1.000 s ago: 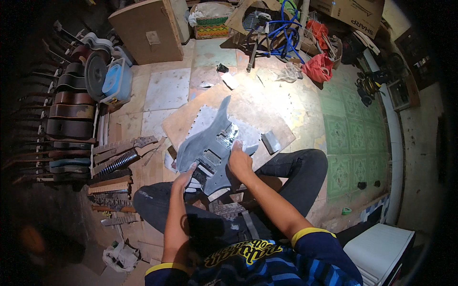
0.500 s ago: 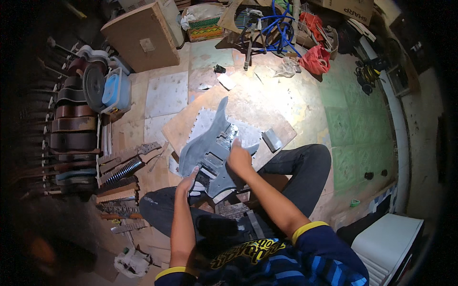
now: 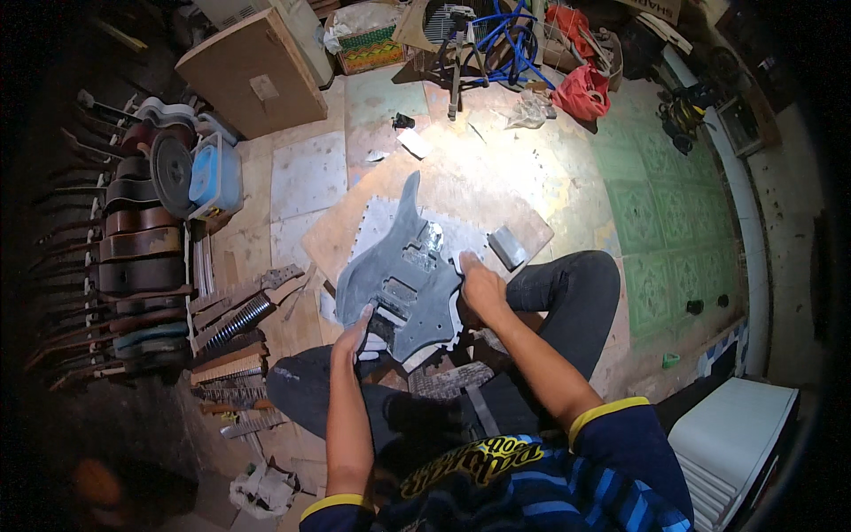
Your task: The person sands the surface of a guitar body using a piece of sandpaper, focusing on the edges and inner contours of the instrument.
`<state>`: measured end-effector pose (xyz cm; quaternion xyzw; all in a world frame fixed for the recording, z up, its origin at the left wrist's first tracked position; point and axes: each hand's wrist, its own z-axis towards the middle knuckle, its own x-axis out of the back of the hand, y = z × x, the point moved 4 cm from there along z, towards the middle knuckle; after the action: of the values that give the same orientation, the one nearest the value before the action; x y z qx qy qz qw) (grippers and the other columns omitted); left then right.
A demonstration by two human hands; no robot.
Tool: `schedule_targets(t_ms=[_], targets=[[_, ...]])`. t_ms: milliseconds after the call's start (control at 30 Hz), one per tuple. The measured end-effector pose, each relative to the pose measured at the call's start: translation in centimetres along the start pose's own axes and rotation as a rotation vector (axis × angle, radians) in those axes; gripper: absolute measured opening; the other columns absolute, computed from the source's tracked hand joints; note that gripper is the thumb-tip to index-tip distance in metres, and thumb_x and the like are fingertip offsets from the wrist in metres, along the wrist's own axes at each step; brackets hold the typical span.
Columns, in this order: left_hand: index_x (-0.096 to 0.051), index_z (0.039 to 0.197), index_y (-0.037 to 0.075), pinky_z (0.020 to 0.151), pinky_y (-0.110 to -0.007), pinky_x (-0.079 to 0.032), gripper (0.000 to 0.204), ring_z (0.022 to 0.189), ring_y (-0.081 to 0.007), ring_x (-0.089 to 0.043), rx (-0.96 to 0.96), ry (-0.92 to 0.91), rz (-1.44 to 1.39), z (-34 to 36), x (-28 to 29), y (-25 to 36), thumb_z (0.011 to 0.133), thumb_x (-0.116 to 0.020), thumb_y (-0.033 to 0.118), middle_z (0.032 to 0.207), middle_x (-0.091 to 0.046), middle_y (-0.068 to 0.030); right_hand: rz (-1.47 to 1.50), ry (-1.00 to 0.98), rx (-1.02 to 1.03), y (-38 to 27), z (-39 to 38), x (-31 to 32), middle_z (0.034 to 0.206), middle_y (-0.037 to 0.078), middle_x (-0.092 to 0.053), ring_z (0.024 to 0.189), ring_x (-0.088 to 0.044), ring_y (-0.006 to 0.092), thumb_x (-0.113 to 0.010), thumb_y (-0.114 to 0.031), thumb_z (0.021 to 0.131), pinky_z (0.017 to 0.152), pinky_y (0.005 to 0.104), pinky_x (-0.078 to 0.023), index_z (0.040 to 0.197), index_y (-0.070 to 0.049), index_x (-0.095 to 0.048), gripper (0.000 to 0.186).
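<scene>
since half a second ago, the right hand has slid from the face of the grey electric guitar body out to its right-hand edge, and the body has turned slightly. that hand is curled by the horn with something pale at its fingertips; whether it is clamped on the edge or on the pale piece, i cannot tell. the left hand is clamped on the lower left rim, thumb over the face, fingers under. the guitar body sits between the bent knees, above a pale sheet with a toothed edge and partly over a wooden board, its routed cavities facing up. a grey block lies near the board's right corner. off to the left, a clear plastic tub holds a blue container, with a dark round lid standing against its side. at the top, a patterned basket is filled with whitish crumpled material. a red plastic bag slumps near a crumpled clear bag; what either contains is hidden. a white plastic bag lies at lower left, its contents unclear too.
</scene>
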<state>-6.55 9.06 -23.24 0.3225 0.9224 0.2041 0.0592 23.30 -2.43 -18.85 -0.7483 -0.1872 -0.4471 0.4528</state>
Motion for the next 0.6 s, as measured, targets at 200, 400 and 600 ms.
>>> schedule_targets(t_ms=[200,400,600], targets=[[-0.067,0.123,-0.001,0.076,-0.037,-0.057,0.081,0.088,-0.0240,-0.071,-0.031,-0.025,-0.006,1.0,0.4,-0.5,0.090,-0.055,0.072,0.108,-0.072,-0.0132,0.130,0.116,0.083,-2.5,-0.5,-2.6,0.133,0.024,-0.059,0.110,-0.063,0.0408,-0.051,-0.005,0.085,0.096,0.0483,-0.051,0.141,-0.003,-0.050,0.056],[-0.065,0.126,-0.002,0.080,-0.038,-0.056,0.081,0.090,-0.0251,-0.070,-0.041,0.006,-0.010,0.7,0.6,-0.7,0.091,-0.055,0.071,0.109,-0.072,-0.0137,0.012,0.074,0.009,1.2,-1.2,0.6,0.119,0.024,-0.065,0.102,-0.066,0.0414,-0.050,-0.005,0.086,0.088,0.0523,-0.053,0.144,-0.021,-0.051,0.060],[-0.062,0.127,-0.006,0.085,-0.038,-0.054,0.088,0.094,-0.0276,-0.070,-0.071,0.039,-0.004,2.9,1.7,-2.1,0.089,-0.056,0.073,0.112,-0.071,-0.0154,0.011,-0.109,0.189,-0.6,-3.9,-3.2,0.107,0.022,-0.070,0.092,-0.069,0.0431,-0.049,-0.005,0.089,0.083,0.0547,-0.054,0.148,-0.026,-0.045,0.063]])
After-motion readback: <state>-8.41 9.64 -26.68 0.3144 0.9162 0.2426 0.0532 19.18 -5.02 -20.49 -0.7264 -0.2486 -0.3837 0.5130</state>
